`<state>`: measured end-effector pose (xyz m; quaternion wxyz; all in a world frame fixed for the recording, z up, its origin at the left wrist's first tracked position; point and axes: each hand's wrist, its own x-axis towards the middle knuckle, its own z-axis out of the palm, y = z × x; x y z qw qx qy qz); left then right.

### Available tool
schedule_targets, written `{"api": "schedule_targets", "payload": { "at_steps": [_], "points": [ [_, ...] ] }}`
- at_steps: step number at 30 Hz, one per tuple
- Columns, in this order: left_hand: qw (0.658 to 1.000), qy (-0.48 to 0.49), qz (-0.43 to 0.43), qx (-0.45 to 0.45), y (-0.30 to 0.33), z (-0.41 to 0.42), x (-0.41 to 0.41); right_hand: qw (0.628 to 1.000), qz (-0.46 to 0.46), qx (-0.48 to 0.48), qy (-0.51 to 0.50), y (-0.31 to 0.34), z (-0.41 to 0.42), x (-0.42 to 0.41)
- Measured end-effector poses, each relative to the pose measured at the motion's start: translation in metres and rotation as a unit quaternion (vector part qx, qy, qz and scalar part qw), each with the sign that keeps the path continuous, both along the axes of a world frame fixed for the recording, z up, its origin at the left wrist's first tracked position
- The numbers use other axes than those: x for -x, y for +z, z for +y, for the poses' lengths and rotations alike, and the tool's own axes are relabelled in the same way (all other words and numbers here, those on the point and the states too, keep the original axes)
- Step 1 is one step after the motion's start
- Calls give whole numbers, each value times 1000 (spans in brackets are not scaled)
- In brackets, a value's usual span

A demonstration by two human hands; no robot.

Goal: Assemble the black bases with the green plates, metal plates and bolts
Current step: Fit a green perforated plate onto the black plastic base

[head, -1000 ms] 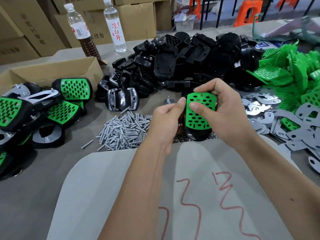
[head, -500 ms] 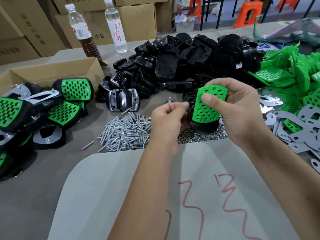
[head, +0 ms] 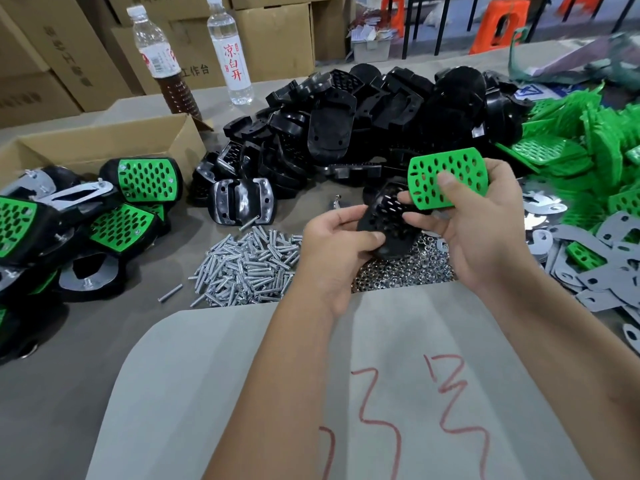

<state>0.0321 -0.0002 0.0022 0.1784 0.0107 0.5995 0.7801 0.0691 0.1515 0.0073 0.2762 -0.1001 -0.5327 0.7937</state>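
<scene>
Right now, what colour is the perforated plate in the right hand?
Bright green, with oval holes: the perforated plate, clearest in the head view.

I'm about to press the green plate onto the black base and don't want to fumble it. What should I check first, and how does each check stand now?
1. Left hand grips black base: ok.
2. Right hand holds green plate: ok.
3. Plate seated on base: not ok, lifted apart.
4. Holes aligned: cannot tell.
5. Bolts within reach: ok.
6. Metal plates nearby: ok.
</scene>
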Motion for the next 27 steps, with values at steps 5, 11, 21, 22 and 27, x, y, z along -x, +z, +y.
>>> {"api": "schedule_targets", "payload": {
  "at_steps": [5,11,21,22,27],
  "points": [
    [999,33,-9,-33,2,-1,9,1000,10,-14,25,-1,2,0],
    [990,63,93,80,9,5,28,998,-12,-53,13,-3,0,1],
    [985,77,142,67,0,8,31,990,13,-135,-43,-7,2,2],
    [985,77,138,65,-1,7,32,989,12,-143,-46,-7,1,2],
    [980,65,163,96,-2,10,32,984,19,-177,-30,-8,-9,5]
  ]
}}
